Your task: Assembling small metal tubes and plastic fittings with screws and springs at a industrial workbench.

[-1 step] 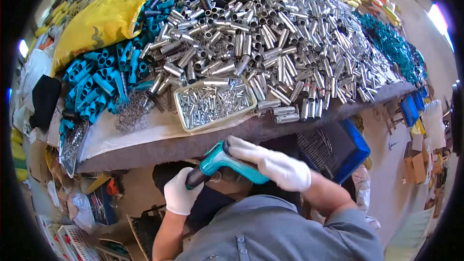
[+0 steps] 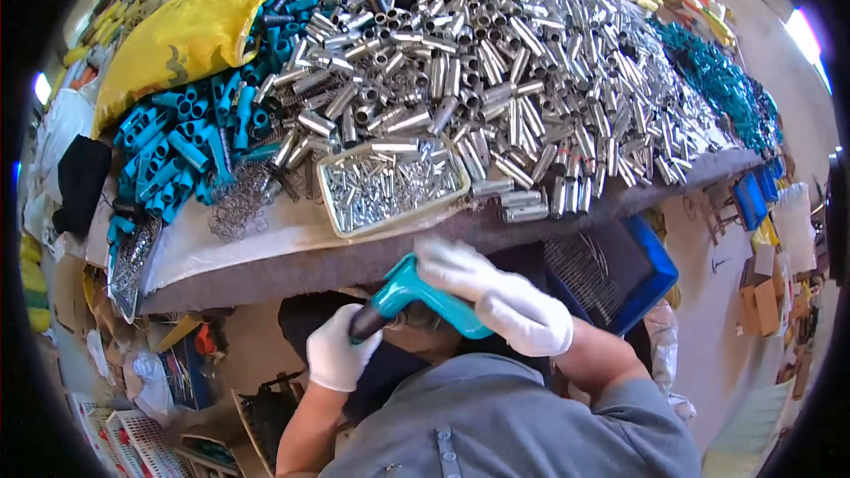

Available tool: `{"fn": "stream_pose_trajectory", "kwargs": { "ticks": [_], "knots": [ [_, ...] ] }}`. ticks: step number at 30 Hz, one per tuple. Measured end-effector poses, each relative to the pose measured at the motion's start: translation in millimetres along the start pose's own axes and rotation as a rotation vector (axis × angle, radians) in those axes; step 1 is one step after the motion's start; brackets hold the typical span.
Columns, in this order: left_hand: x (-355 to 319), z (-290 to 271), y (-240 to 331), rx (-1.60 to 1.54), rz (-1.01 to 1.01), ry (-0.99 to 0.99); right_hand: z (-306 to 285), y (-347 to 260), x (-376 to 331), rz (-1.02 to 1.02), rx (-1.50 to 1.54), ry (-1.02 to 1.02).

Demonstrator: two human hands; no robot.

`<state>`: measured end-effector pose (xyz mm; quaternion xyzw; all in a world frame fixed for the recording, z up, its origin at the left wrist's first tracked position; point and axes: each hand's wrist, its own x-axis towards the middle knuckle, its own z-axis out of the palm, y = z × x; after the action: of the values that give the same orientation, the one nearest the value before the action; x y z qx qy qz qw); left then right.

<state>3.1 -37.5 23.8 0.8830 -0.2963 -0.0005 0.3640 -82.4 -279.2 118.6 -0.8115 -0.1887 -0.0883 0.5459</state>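
Observation:
My left hand (image 2: 341,350), in a white glove, is closed round the black tube end of a teal pistol-shaped plastic part (image 2: 409,288). The part is held tilted in front of my chest, its curved arm bending down to the right. My right hand (image 2: 496,296), also gloved, lies along the part's upper right end. Its fingers are stretched out and together, with the tips smeared by motion. They cover that end of the part, and whether they press on it I cannot tell.
On the table ahead, a tray (image 2: 332,212) of small metal pins stands before a large heap of metal tubes (image 2: 505,71). Teal plastic parts (image 2: 181,159) spill from a yellow sack (image 2: 177,40) at left. A blue bin (image 2: 655,270) sits below the table edge at right.
My left hand and the teal part have shifted slightly to the right. The fingers of my right hand have moved over the part's dark tip, which showed before.

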Motion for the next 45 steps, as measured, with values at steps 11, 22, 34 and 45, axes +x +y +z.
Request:
{"fn": "stream_pose_trajectory", "kwargs": {
  "ticks": [11, 22, 34, 45],
  "knots": [
    [31.6, -17.5, -3.2, 0.505, 0.313, -0.024, -13.0, 50.4, 13.5, 0.380, -0.030, -0.014],
    [81.1, -20.9, 10.8, 0.140, 0.196, 0.888, 45.8, 41.6, 5.1, 0.557, 0.980, 0.284],
    [64.5, 11.6, 26.2, -1.650, -0.403, 0.167, -133.1, 139.6, 53.0, 0.141, -1.368, 0.432],
    [34.4, 39.3, 16.9, -1.498, -0.295, -0.006, -153.0, 160.7, 62.6, 0.062, -1.502, 0.360]
  ]
}}
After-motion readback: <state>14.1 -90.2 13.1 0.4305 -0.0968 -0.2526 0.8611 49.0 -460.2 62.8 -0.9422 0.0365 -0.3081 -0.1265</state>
